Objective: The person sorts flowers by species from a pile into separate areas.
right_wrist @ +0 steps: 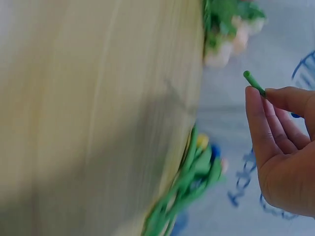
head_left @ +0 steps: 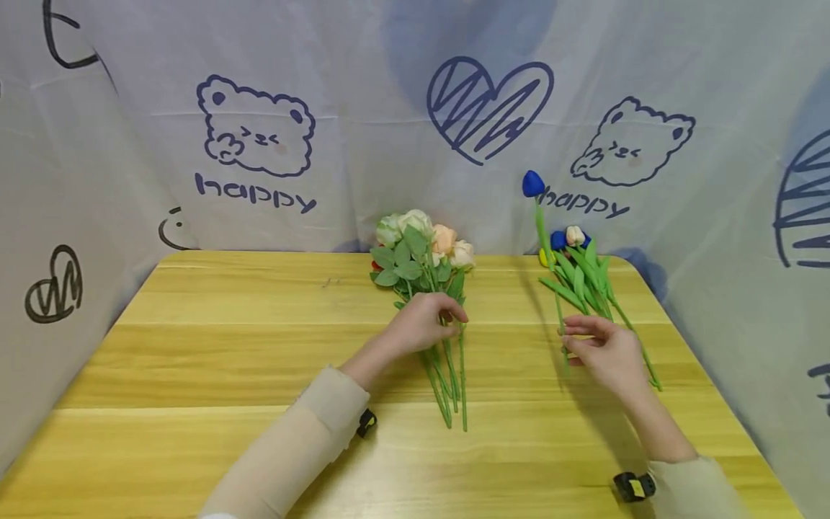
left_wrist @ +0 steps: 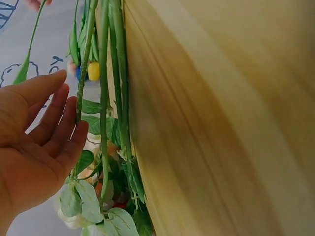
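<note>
Between thumb and fingertips, my right hand (head_left: pixel 606 357) pinches the green stem of a blue artificial tulip (head_left: pixel 533 184), which stands up with its bloom high. The cut end of that stem (right_wrist: pixel 252 81) pokes out past the fingertips in the right wrist view. My left hand (head_left: pixel 424 323) is over a bunch of artificial roses (head_left: pixel 415 249), cream and peach with some red. Its fingers are loosely bent, and in the left wrist view the fingertips lie right at one rose stem (left_wrist: pixel 83 73) without curling round it. Part of the stems is hidden under this hand.
A bunch of tulips (head_left: pixel 586 277), with blue, yellow and pale pink blooms, lies at the back right of the wooden table (head_left: pixel 227 346). Light cloth (head_left: pixel 363 86) with drawn bears and hearts hangs behind the table and along both sides.
</note>
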Available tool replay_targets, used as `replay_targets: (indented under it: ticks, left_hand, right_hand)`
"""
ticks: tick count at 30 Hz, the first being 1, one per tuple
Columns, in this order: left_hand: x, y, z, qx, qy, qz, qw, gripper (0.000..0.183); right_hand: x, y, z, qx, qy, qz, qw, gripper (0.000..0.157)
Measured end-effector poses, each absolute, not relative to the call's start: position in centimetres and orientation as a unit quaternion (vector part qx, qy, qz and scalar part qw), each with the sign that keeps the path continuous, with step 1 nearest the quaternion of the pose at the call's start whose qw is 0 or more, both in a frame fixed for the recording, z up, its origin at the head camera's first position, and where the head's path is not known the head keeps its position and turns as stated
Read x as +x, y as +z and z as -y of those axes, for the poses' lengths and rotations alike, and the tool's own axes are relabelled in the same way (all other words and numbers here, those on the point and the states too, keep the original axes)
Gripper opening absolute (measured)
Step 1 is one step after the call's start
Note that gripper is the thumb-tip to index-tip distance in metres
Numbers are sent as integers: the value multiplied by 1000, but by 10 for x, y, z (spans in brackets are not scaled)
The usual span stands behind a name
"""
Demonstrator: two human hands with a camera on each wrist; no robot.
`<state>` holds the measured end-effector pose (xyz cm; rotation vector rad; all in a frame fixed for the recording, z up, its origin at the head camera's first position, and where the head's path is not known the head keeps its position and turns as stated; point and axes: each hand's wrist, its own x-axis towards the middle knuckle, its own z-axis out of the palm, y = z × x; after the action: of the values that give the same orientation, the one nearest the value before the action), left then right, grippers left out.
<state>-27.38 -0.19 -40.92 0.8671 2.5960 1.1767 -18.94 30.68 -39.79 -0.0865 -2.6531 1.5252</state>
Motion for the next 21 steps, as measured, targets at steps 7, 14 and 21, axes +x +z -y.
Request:
replay_targets:
  ticks: [7, 14, 21]
  left_hand:
    - [-279, -413, 5, 310, 358, -875, 99, 18]
    - [-284, -418, 10, 320, 352, -873, 112, 19]
    - [-284, -421, 15, 327, 352, -866, 140, 22]
  right_hand:
    - [-189, -406, -356, -43, 390, 919, 36, 37]
    - [-196, -416, -377, -38, 312, 949, 11, 33]
    - [-197, -422, -377, -51, 285, 957, -14, 34]
